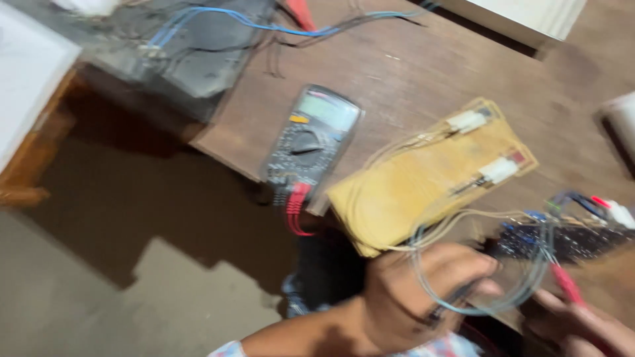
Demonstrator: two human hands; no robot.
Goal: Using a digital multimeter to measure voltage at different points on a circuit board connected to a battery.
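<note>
Hands (pixel 423 291) on wires (pixel 476 304), multimeter (pixel 311 142) beside

The left hand (pixel 423 291) sits at the table's near edge, back turned upward, fingers curled loosely inward, its bare forearm running down and left toward the body. The right hand (pixel 582 327) lies low at the near right corner, fingers pinched together; blur hides the fingertips.

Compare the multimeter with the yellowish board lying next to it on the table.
The multimeter is dark grey with a screen and dial; the yellowish board is flat, pale and bare apart from two white connectors. Red leads plug into the multimeter's lower end, while thin pale wires loop from the yellowish board towards the left hand. Both rest on the wooden table, overhanging its edge.
</note>
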